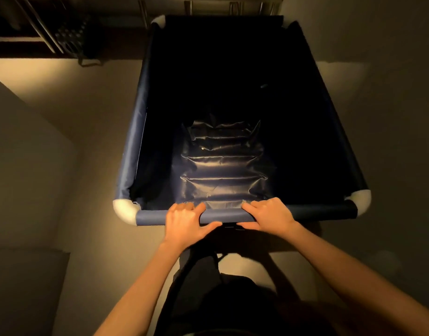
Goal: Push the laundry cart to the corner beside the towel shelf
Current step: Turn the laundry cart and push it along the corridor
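A laundry cart (138, 132) with a dark blue fabric liner and white corner joints fills the middle of the view. Its inside looks bare, with wrinkled liner at the near wall. My left hand (186, 220) grips the near top rail left of its middle, fingers curled over it. Just to the right on the same rail my right hand (269, 214) holds on in the same way. The cart's far end reaches the dim back of the room, where metal shelf legs (232, 7) show above it.
A dark shelf unit (46, 27) with slanted metal posts and a perforated crate stands at the far left. A pale wall or box edge (26, 166) runs along the left. Tan floor (99, 98) lies on both sides of the cart. The lighting is dim.
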